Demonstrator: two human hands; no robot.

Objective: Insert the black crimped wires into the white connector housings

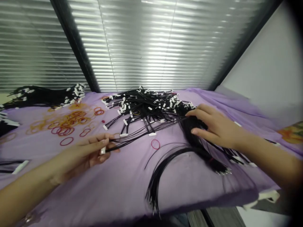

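My left hand pinches the white plug end of a wire harness between thumb and fingers. Its thin black wires run right, slightly slack, toward the central heap. Over a thick bundle of black wires hovers my right hand, thumb and fingers apart. Its fingertips are at the wires, though whether they touch is unclear. From that area a loose bunch of black wires curves down toward the table's front edge, with bare-looking tips. Behind lies a heap of black harnesses with white connectors.
A purple cloth covers the table. Red and yellow rubber bands lie scattered at left, with one red band near the middle. Another harness pile sits at the back left. Window blinds rise behind the table.
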